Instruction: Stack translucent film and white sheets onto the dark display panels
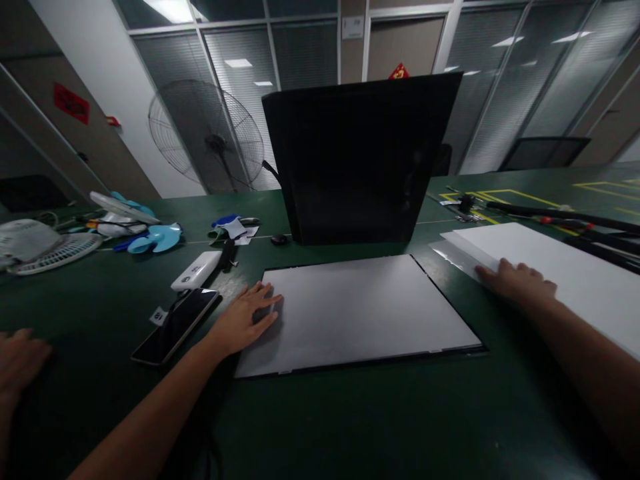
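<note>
A flat rectangular panel (350, 313) with a pale grey face and a thin black frame lies on the green table. My left hand (245, 317) rests on its left edge, palm down, with the fingers spread over the face. Off to the right, a stack of large white sheets (590, 273) lies at a slant, a translucent sheet (455, 257) showing at its left edge. At that edge my right hand (520, 283) has its fingers bent and closed on the white sheets; the fingertips are partly hidden.
Behind the panel stands a large black screen (360, 160). A phone (175, 327), a white power bank (197, 270) and fan parts (155, 238) lie to the left. Another person's hand (23, 360) is at the far left. Black cables (575, 217) lie at the back right.
</note>
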`<state>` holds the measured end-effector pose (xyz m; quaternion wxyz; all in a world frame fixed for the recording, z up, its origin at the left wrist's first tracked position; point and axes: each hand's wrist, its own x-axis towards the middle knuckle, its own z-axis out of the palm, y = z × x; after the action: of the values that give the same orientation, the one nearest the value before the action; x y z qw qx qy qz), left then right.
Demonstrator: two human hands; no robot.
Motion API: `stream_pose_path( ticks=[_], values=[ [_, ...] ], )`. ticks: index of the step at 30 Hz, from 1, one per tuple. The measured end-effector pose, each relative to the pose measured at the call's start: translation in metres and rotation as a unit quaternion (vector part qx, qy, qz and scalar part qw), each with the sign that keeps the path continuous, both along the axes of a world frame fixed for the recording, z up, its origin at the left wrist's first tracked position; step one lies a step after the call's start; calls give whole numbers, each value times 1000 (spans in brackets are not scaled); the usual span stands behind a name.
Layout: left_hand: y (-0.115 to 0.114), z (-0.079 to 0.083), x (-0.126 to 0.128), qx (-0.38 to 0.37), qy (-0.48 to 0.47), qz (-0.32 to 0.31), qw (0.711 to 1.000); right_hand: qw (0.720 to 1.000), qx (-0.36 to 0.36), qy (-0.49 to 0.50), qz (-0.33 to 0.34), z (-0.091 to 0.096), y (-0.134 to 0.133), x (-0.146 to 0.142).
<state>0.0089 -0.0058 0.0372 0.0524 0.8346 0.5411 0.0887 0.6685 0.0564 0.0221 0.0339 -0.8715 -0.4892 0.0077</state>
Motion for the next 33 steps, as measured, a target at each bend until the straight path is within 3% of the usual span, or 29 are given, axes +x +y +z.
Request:
stream_pose_path(
  ticks=[11, 19, 23, 27, 30, 33],
  values=[
    [0, -6, 4, 21, -49, 58, 997, 997, -32, -50, 49, 49, -25, -57],
    [0, -8, 4, 16, -46, 56, 997, 970, -33, -92, 222, 59, -62, -173],
    [-1, -6, 4, 0, -43, 57, 997, 908, -18, -97, 408, 57, -88, -224],
    [-2, -5, 5, -8, -60, 59, 996, 827, 14, -28, 561, 48, -105, -246],
    [-4, -3, 6, -5, -70, 65, 995, 787, 27, 37, 615, 41, -110, -249],
    [-5, -1, 7, -5, -68, 73, 995, 769, 4, 94, 632, 39, -111, -249]
  ],
)
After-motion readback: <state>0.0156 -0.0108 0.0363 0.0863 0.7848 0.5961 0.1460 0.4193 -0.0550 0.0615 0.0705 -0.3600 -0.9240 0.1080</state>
